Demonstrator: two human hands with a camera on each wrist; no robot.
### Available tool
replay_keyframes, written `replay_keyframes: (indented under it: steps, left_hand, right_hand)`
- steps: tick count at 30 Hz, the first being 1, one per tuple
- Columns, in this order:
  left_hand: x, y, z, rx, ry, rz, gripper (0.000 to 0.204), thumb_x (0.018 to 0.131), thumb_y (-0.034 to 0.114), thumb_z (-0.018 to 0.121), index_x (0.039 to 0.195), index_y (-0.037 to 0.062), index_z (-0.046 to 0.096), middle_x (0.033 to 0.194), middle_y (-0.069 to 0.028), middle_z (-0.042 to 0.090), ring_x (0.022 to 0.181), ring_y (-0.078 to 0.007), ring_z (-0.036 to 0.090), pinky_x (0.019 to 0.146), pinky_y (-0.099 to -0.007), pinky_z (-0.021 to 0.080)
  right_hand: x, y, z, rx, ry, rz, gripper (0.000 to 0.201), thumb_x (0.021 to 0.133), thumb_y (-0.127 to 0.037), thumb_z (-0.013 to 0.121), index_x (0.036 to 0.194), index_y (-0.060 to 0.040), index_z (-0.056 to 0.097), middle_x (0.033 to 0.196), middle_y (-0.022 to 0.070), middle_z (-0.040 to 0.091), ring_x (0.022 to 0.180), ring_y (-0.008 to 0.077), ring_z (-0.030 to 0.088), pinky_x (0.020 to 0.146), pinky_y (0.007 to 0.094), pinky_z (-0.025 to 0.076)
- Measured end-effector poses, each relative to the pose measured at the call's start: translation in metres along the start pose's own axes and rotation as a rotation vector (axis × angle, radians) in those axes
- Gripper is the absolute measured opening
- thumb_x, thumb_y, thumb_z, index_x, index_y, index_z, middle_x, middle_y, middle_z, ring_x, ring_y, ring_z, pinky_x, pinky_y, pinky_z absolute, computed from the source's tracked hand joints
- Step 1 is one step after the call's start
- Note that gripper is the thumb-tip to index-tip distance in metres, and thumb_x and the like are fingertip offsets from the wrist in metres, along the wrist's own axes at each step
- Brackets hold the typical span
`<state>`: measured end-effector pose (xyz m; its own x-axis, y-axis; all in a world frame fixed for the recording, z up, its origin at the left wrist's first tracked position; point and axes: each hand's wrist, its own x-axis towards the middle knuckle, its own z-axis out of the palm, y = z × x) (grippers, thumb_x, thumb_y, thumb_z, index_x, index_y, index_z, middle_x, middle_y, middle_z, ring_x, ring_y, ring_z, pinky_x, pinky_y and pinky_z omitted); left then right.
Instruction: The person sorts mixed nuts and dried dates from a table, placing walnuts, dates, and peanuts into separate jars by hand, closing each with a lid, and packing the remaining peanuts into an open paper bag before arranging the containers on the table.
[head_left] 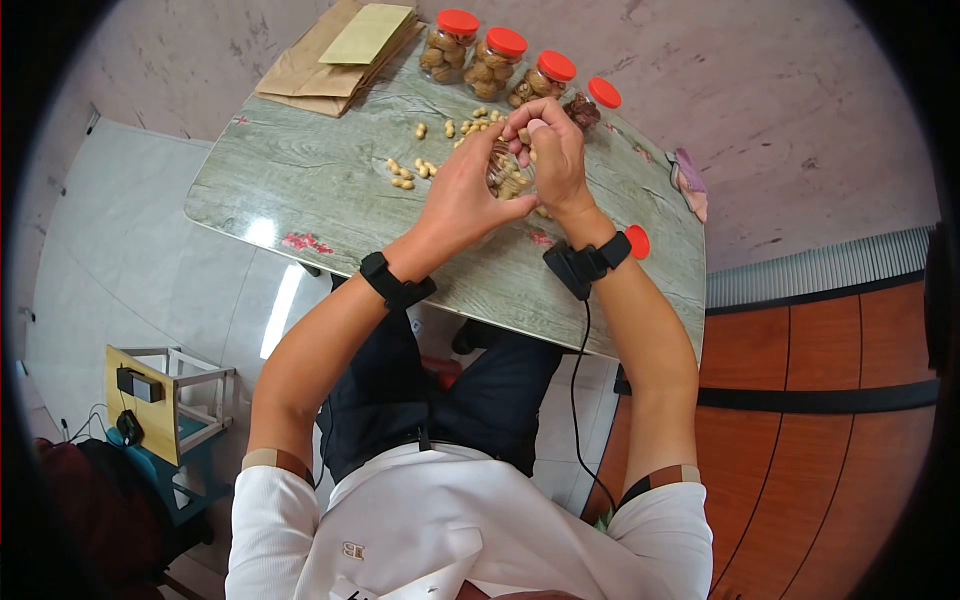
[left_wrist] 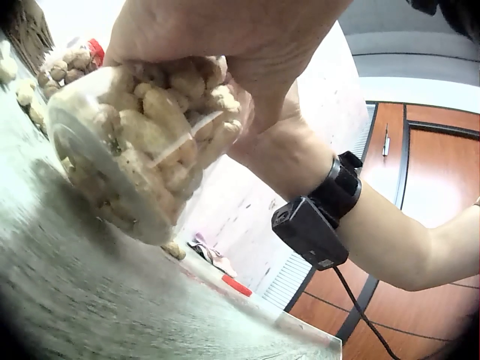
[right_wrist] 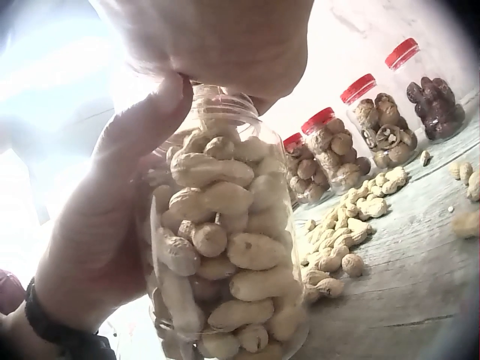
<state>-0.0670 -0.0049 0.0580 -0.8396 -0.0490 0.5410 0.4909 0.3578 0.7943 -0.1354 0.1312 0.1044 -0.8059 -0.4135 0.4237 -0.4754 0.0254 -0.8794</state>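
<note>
A clear jar (right_wrist: 225, 255) full of unshelled peanuts stands uncapped between both hands. My left hand (head_left: 462, 195) grips it round the side; the left wrist view shows the jar tilted, its base close over the table. Above the jar's mouth is my right hand (head_left: 556, 168), fingers curled, a tan peanut (head_left: 525, 136) showing between them in the head view. The right fingertips are hidden in the right wrist view. Loose peanuts (right_wrist: 341, 240) lie heaped beyond the jar, and a few stray peanuts (head_left: 402, 174) lie to its left.
Red-capped jars of walnuts (head_left: 492, 65) and one of dark dried fruit (head_left: 585, 108) line the table's back. Brown paper (head_left: 310, 75) with a yellowish sheet (head_left: 367, 35) lies back left. A red lid (head_left: 637, 242) and a pinkish cloth (head_left: 688, 183) are at the right.
</note>
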Motion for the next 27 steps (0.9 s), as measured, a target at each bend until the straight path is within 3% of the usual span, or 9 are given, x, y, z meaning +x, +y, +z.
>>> replay_keyframes:
  steps: [6, 12, 15, 17, 18, 19, 21, 25, 27]
  left_hand:
    - [-0.006, -0.008, 0.006, -0.075, 0.099, 0.006, 0.097, 0.07, 0.026, 0.09, 0.15, -0.0031, 0.042, 0.127, -0.0239, 0.062, 0.118, -0.0357, 0.064, 0.099, -0.0421, 0.054]
    - [-0.025, -0.012, 0.002, -0.164, 0.074, 0.025, 0.106, 0.067, 0.025, 0.095, 0.153, -0.0014, 0.038, 0.132, -0.0232, 0.059, 0.119, -0.0366, 0.064, 0.098, -0.042, 0.054]
    - [-0.033, -0.01, -0.006, -0.173, 0.007, 0.035, 0.111, 0.069, 0.027, 0.097, 0.157, 0.0033, 0.035, 0.138, -0.0187, 0.059, 0.128, -0.0297, 0.061, 0.107, -0.0403, 0.05]
    - [-0.035, -0.008, -0.013, -0.128, -0.029, 0.044, 0.112, 0.068, 0.027, 0.098, 0.158, 0.0034, 0.035, 0.141, -0.0195, 0.056, 0.13, -0.0308, 0.059, 0.108, -0.0409, 0.049]
    - [-0.036, -0.007, -0.017, -0.077, -0.056, 0.055, 0.112, 0.067, 0.027, 0.098, 0.158, 0.0035, 0.035, 0.144, -0.0202, 0.054, 0.132, -0.032, 0.057, 0.109, -0.0416, 0.048]
    - [-0.037, -0.006, -0.02, -0.077, -0.059, 0.058, 0.112, 0.067, 0.027, 0.098, 0.158, 0.0035, 0.035, 0.144, -0.0202, 0.054, 0.132, -0.032, 0.057, 0.109, -0.0416, 0.048]
    - [-0.04, -0.005, -0.026, -0.001, -0.112, 0.033, 0.112, 0.067, 0.023, 0.097, 0.158, 0.003, 0.035, 0.146, -0.0217, 0.052, 0.135, -0.0349, 0.053, 0.111, -0.0426, 0.045]
    - [-0.046, -0.006, -0.025, 0.009, -0.115, 0.011, 0.111, 0.067, 0.021, 0.097, 0.158, 0.0026, 0.035, 0.146, -0.0221, 0.052, 0.135, -0.0369, 0.053, 0.11, -0.0428, 0.046]
    - [-0.046, -0.004, -0.025, 0.04, -0.066, 0.081, 0.105, 0.068, 0.017, 0.094, 0.153, -0.0011, 0.035, 0.137, -0.0241, 0.053, 0.126, -0.0422, 0.055, 0.104, -0.0449, 0.048]
  right_hand:
    - [-0.012, -0.013, 0.006, -0.085, -0.07, -0.076, 0.03, 0.1, -0.022, 0.043, 0.101, 0.0001, 0.063, 0.095, 0.0074, 0.07, 0.084, 0.0123, 0.065, 0.077, 0.0296, 0.055]
    - [-0.022, -0.035, -0.014, 0.128, -0.092, -0.01, 0.03, 0.105, -0.024, 0.049, 0.112, 0.0014, 0.064, 0.108, 0.01, 0.071, 0.095, 0.0151, 0.069, 0.085, 0.0312, 0.056]
    - [-0.016, -0.027, -0.062, -0.203, 0.006, 0.075, 0.034, 0.103, -0.027, 0.058, 0.118, 0.0026, 0.064, 0.112, 0.0124, 0.071, 0.1, 0.0176, 0.069, 0.086, 0.0332, 0.056]
    - [-0.021, -0.009, -0.089, -0.778, -0.159, 0.304, 0.043, 0.099, -0.033, 0.065, 0.122, 0.0034, 0.064, 0.113, 0.0161, 0.07, 0.101, 0.0247, 0.07, 0.088, 0.0375, 0.056]
    - [-0.029, 0.003, -0.095, -0.954, -0.204, 0.269, 0.058, 0.096, -0.042, 0.069, 0.131, 0.0029, 0.059, 0.124, 0.0234, 0.065, 0.101, 0.0344, 0.071, 0.091, 0.0434, 0.056]
    - [-0.042, 0.018, -0.097, -0.954, -0.199, 0.269, 0.058, 0.096, -0.042, 0.069, 0.131, 0.0029, 0.059, 0.124, 0.0234, 0.065, 0.101, 0.0344, 0.071, 0.091, 0.0434, 0.056]
    - [-0.065, 0.028, -0.082, -1.393, -0.26, 0.386, 0.069, 0.094, -0.048, 0.07, 0.139, 0.0009, 0.053, 0.128, 0.0268, 0.06, 0.102, 0.0409, 0.07, 0.089, 0.049, 0.056]
    - [-0.072, 0.041, -0.06, -1.33, -0.273, 0.278, 0.075, 0.093, -0.053, 0.069, 0.142, -0.0004, 0.048, 0.126, 0.0281, 0.057, 0.099, 0.0433, 0.071, 0.082, 0.0504, 0.059]
    - [-0.065, 0.06, -0.059, -1.38, -0.232, 0.113, 0.061, 0.094, -0.048, 0.069, 0.13, -0.0019, 0.054, 0.113, 0.023, 0.058, 0.087, 0.0417, 0.072, 0.07, 0.0491, 0.061]
